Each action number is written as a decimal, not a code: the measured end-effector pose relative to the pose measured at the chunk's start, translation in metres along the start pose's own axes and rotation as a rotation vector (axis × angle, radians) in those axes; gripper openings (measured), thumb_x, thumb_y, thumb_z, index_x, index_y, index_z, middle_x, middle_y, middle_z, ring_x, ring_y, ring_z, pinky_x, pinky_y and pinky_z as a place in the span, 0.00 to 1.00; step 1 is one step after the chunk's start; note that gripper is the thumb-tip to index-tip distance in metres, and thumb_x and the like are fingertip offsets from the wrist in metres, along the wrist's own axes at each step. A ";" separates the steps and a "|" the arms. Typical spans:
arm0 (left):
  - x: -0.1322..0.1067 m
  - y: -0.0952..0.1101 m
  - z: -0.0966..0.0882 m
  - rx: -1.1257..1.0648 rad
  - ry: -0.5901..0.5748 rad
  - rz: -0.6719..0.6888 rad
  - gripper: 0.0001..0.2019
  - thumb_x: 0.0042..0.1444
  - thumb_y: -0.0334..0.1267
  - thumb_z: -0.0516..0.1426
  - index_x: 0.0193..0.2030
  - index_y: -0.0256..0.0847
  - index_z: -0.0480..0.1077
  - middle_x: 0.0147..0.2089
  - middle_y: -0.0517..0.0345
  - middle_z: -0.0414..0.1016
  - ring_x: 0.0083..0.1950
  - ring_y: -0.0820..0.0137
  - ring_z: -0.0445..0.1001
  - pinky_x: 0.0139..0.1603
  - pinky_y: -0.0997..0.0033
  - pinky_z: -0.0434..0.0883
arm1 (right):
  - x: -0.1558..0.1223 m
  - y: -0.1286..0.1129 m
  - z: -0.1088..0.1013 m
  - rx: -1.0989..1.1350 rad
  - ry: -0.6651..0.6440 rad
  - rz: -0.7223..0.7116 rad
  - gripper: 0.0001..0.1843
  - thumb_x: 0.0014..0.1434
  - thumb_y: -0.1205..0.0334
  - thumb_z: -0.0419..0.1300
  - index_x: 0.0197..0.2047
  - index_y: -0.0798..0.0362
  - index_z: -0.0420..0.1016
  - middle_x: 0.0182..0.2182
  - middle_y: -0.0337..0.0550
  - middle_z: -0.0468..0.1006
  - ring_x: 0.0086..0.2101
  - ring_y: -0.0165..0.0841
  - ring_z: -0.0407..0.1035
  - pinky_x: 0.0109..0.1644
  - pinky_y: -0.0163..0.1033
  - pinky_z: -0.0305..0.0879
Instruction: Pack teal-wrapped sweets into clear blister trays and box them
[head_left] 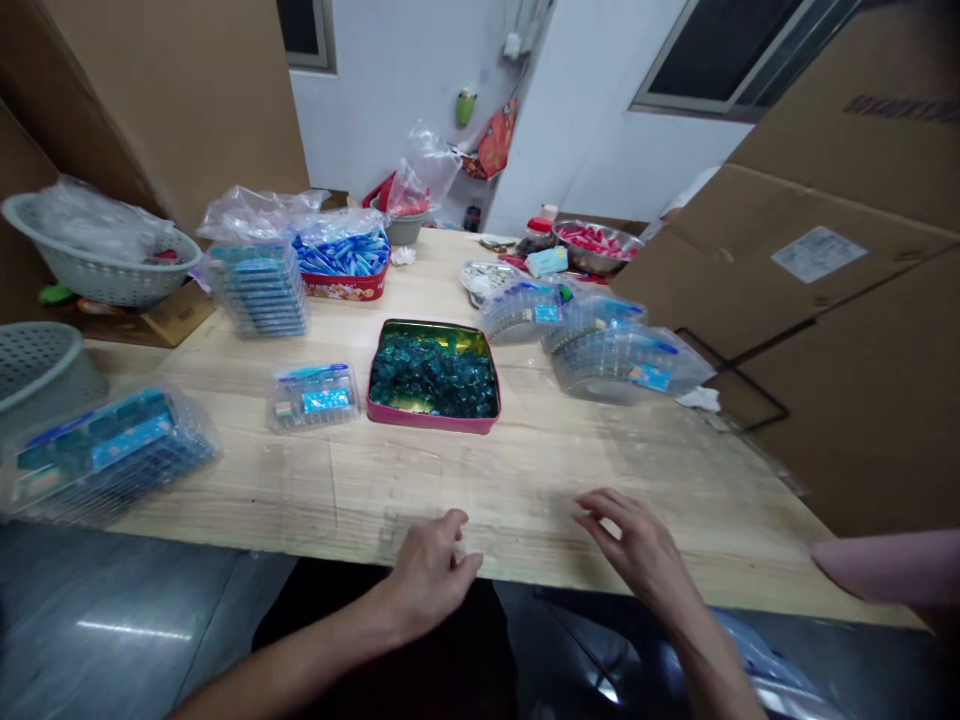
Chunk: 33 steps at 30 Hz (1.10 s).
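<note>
We are holding our left hand [431,575] over the near edge of the wooden table [525,510], with the fingers loosely curling, and our right hand [637,545] is hanging just above the table, with the fingers spreading. Neither hand is grasping anything; both are staying released. Nearest to them, a thin clear plastic tray [397,500] is lying flat on the table, just beyond the left hand. Farther away, a pink metal tin [433,424] is holding many teal pieces [433,375], and a small clear plastic pack [313,396] is lying just beside it on the left. Stacked clear plastic packs [626,365] are sitting toward the right.
</note>
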<state>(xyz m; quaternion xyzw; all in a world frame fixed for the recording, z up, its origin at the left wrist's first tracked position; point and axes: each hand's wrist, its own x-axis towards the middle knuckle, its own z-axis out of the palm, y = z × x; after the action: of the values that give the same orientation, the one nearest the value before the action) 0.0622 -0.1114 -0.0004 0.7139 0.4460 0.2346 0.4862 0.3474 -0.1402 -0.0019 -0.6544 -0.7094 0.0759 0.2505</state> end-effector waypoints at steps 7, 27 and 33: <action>-0.020 -0.024 -0.054 0.720 0.211 0.277 0.17 0.55 0.39 0.55 0.51 0.36 0.70 0.61 0.37 0.63 0.64 0.45 0.55 0.61 0.39 0.52 | -0.008 0.050 0.007 -0.350 -0.083 0.003 0.16 0.53 0.67 0.52 0.41 0.51 0.77 0.39 0.50 0.78 0.40 0.42 0.72 0.42 0.46 0.66; 0.008 -0.044 -0.053 0.790 -0.130 0.094 0.36 0.50 0.47 0.61 0.65 0.46 0.55 0.70 0.39 0.40 0.69 0.40 0.38 0.60 0.26 0.39 | 0.012 -0.046 0.084 -0.235 0.089 -0.212 0.29 0.55 0.45 0.58 0.58 0.46 0.65 0.56 0.54 0.69 0.54 0.52 0.64 0.53 0.62 0.60; 0.013 -0.049 -0.043 0.749 -0.104 0.143 0.36 0.48 0.48 0.60 0.64 0.41 0.57 0.70 0.36 0.42 0.68 0.36 0.39 0.59 0.24 0.38 | 0.093 -0.064 0.050 0.041 0.188 -0.198 0.12 0.60 0.57 0.56 0.46 0.50 0.73 0.45 0.50 0.76 0.45 0.41 0.71 0.48 0.47 0.68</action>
<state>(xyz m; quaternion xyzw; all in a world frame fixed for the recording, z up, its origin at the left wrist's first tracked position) 0.0159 -0.0727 -0.0284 0.8823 0.4247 0.0519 0.1962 0.2665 -0.0483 0.0069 -0.5800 -0.7422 0.0038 0.3357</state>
